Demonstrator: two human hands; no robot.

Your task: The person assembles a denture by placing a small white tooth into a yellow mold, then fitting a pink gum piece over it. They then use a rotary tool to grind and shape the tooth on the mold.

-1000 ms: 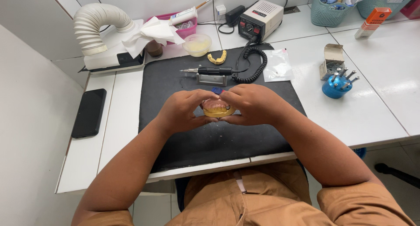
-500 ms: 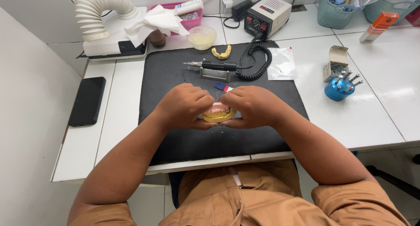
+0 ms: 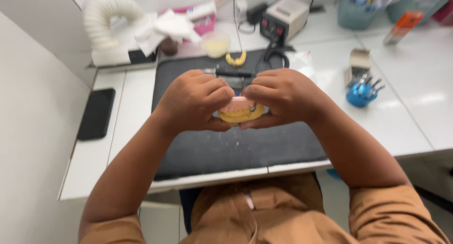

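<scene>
From the head view, the left hand and right hand meet above the middle of the black mat, both curled tight around a yellow dental cast with a pink plate on top, held between the fingertips clear of the surface. The mat's near half lies bare up to the white table's front edge; the far half is crowded by a dark handpiece and a small yellow arch piece. A black phone lies near the left edge, well apart. To the right, a blue holder carries upright burs, beside a small open box; a teal basket stands at the back, contents unclear.
</scene>
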